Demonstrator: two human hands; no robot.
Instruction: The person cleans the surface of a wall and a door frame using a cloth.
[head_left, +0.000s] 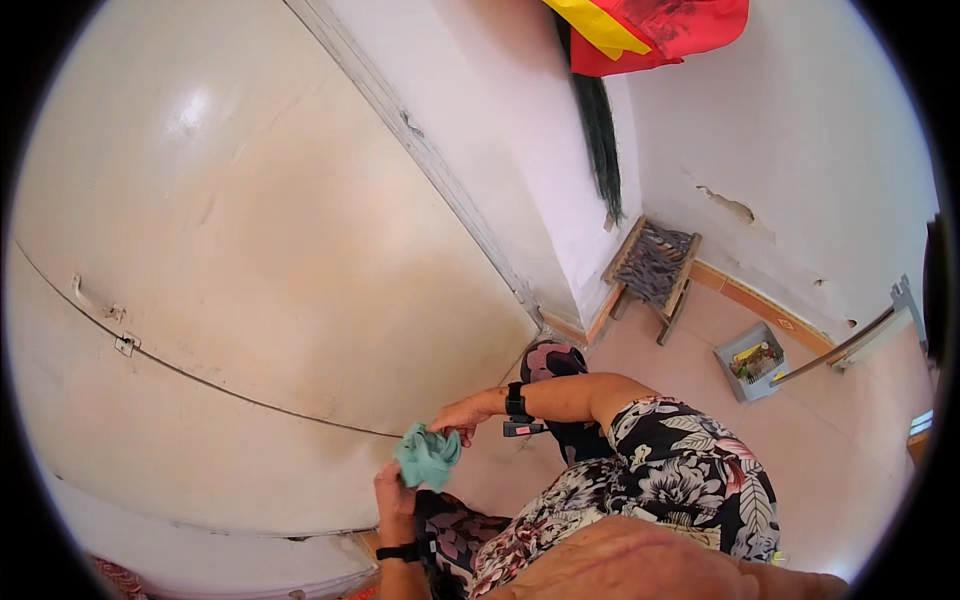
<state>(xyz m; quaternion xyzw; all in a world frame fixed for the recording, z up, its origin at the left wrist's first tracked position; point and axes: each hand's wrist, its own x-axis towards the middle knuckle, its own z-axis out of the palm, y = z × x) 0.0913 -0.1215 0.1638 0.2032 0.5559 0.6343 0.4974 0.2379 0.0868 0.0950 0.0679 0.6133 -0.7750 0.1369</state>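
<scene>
A crumpled pale green cloth is held between my two hands in front of the pale door. My right hand grips its upper right side with the fingers. The lower left edge of the cloth is in my left hand, whose fingers are partly hidden behind it. Both wrists wear black straps, and a small dark device hangs by the right one. My patterned trouser legs show below and beside the hands.
A metal handle and a latch sit along the door's seam. A woven-seat stool stands in the corner. Near the right wall is a grey long-handled dustpan holding debris. Red and yellow fabric hangs above dark green bristles.
</scene>
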